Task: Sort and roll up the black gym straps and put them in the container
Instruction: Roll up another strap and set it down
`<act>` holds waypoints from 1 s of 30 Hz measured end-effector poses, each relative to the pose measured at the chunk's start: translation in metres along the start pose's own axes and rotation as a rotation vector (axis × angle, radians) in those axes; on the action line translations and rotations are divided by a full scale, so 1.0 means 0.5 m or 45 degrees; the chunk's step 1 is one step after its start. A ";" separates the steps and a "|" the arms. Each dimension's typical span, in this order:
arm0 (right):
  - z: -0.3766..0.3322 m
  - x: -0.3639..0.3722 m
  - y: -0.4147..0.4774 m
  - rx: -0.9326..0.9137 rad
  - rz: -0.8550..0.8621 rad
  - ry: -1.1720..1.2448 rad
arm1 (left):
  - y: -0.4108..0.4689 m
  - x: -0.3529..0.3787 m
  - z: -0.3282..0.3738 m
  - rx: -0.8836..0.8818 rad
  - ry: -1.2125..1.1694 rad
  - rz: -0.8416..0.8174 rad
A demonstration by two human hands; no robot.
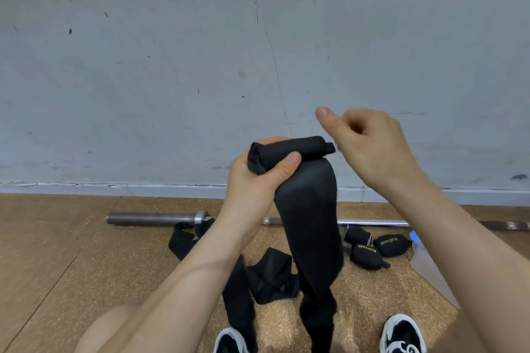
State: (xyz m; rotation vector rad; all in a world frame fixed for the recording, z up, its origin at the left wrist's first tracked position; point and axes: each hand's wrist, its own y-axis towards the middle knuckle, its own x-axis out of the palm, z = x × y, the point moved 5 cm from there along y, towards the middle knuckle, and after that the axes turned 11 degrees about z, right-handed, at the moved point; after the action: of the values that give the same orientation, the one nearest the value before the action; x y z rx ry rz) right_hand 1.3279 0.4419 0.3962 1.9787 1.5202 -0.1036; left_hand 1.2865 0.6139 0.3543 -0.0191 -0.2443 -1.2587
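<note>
The left hand (pixel 252 178) is clenched around the rolled end of a wide black gym strap (pixel 309 223), thumb pressed across the roll. The strap's loose tail hangs straight down toward six o'clock, reaching the cork-patterned floor (pixel 71 252) between two black-and-white sneakers (pixel 401 334). The right hand (pixel 370 140) hovers just at three o'clock of the roll, fingers curled loosely and thumb raised, grasping nothing that can be made out.

On the floor, more loose black straps (pixel 266 278) lie in a tangle at seven o'clock of the hanging tail. At four o'clock sit three rolled wraps (pixel 370 249), two showing gold lettering that reads "XUEYING". Just beside them, at the right arm, a clear plastic container (pixel 430 266) is partly visible. A steel barbell (pixel 155 218) lies along the grey wall (pixel 200 51).
</note>
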 end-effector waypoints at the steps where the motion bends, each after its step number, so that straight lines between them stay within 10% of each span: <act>1: 0.006 0.012 -0.006 0.114 -0.205 -0.045 | 0.002 -0.003 0.000 -0.009 -0.037 0.028; 5: 0.044 0.064 -0.051 0.566 -0.722 0.344 | 0.004 -0.003 -0.004 -0.019 -0.100 0.084; 13: 0.037 0.117 -0.069 0.525 -0.592 0.892 | 0.013 -0.009 0.008 0.072 -0.035 0.171; 30: 0.030 0.123 -0.074 0.653 -0.468 0.898 | 0.018 -0.027 0.052 0.715 0.605 0.197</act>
State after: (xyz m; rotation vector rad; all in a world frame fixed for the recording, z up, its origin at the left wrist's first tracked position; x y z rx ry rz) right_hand 1.3198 0.4907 0.3423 2.2216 2.5143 0.0729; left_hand 1.2866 0.6334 0.3782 0.7225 -0.1716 -0.9726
